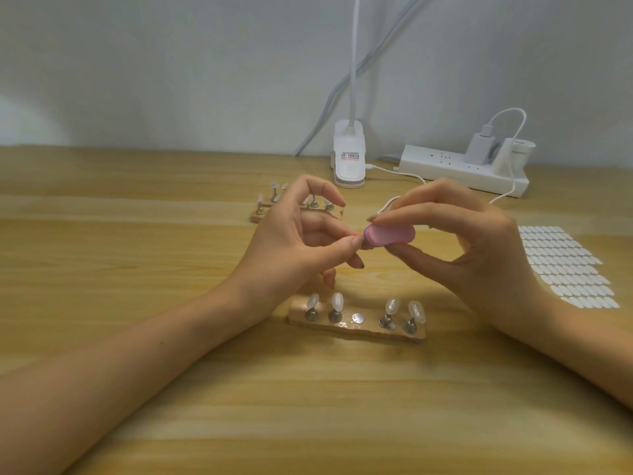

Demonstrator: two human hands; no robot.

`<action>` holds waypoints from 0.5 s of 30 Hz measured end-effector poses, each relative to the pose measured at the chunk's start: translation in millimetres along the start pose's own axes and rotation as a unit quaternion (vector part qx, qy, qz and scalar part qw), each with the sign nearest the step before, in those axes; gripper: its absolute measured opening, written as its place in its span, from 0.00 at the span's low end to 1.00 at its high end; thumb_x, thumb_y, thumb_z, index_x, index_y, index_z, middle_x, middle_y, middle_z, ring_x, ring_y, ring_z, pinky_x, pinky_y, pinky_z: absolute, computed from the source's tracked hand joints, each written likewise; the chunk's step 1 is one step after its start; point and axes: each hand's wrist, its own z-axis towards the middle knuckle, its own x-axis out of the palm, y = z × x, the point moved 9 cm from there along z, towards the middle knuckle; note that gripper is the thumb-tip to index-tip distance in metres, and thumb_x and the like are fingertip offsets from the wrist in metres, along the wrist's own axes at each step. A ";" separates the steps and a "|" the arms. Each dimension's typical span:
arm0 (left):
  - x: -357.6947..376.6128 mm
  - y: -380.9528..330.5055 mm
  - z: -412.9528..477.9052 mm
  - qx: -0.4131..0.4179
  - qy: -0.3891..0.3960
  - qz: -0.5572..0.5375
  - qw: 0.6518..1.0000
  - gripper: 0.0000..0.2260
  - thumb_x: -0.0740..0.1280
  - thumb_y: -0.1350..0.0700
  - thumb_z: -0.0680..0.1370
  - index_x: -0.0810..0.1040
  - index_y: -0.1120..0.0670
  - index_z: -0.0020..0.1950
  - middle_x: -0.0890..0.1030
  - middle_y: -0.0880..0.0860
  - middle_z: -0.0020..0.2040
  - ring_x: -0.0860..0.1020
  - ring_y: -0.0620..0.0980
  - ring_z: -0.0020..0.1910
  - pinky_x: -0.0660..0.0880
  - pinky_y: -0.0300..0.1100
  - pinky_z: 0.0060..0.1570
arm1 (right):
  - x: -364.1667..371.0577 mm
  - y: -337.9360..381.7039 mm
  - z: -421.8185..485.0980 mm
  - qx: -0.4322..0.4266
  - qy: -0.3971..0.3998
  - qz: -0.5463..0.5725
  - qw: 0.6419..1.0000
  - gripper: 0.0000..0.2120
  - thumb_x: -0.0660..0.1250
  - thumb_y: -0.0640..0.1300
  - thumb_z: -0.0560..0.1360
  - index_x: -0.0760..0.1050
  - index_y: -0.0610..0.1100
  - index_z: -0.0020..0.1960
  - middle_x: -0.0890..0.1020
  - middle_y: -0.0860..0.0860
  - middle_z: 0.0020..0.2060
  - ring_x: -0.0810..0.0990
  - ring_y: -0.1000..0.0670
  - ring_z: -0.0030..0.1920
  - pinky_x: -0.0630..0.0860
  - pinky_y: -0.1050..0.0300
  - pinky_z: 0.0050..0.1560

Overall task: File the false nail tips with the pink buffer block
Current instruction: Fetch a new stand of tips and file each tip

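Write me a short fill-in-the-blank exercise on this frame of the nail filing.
The right hand grips the ___ oval buffer block, set against a false nail tip pinched by the left hand.
The near wooden holder strip carries ___ clear nail tips on metal stands.
The sheet of white oval stickers lies beside the ___ forearm.
Missing words: pink; four; right.

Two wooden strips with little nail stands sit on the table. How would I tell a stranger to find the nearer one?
On the table, look towards the person from the left hand and the right hand holding the pink buffer block. The near wooden strip lies there with four nail tips on stands. Unlike the far strip, it shows a bare metal disc in its middle.
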 end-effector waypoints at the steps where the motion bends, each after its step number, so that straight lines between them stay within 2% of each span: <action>1: -0.4 -0.1 -0.3 0.000 -0.001 0.004 1.000 0.17 0.73 0.68 0.75 0.68 0.56 0.55 0.86 0.57 0.41 0.85 0.51 0.36 0.74 0.39 0.26 | -0.5 1.0 0.2 -0.001 -0.002 -0.003 1.000 0.10 0.74 0.39 0.74 0.82 0.41 0.55 0.82 0.44 0.48 0.82 0.44 0.50 0.78 0.47 0.49; 4: 0.2 0.1 -0.4 0.004 0.000 0.017 1.000 0.17 0.72 0.69 0.75 0.68 0.56 0.55 0.86 0.57 0.40 0.85 0.52 0.35 0.74 0.38 0.26 | 1.4 6.5 -0.9 -0.022 0.006 -0.016 1.000 0.09 0.75 0.40 0.74 0.83 0.40 0.54 0.82 0.45 0.48 0.82 0.43 0.50 0.78 0.46 0.49; 8: 0.2 -0.3 -1.0 0.005 -0.001 0.022 1.000 0.17 0.72 0.69 0.75 0.67 0.55 0.53 0.87 0.57 0.41 0.85 0.52 0.35 0.74 0.38 0.26 | -3.4 0.2 0.4 -0.003 -0.008 -0.014 1.000 0.10 0.75 0.37 0.73 0.83 0.40 0.54 0.82 0.43 0.47 0.82 0.43 0.48 0.78 0.46 0.48; 12: 1.6 0.6 -1.1 0.002 0.007 0.019 1.000 0.16 0.72 0.69 0.75 0.67 0.57 0.54 0.86 0.56 0.39 0.85 0.52 0.35 0.74 0.38 0.26 | 3.2 6.1 -2.8 -0.024 0.019 -0.008 0.999 0.09 0.74 0.40 0.75 0.83 0.40 0.54 0.82 0.45 0.47 0.82 0.43 0.49 0.78 0.47 0.47; 15: -0.3 0.3 0.3 0.001 0.000 0.008 1.000 0.16 0.73 0.68 0.75 0.67 0.56 0.52 0.86 0.56 0.40 0.85 0.51 0.35 0.74 0.38 0.27 | -0.5 0.0 -0.6 -0.001 0.003 -0.010 1.000 0.10 0.75 0.38 0.74 0.83 0.40 0.54 0.82 0.44 0.47 0.82 0.45 0.49 0.78 0.48 0.49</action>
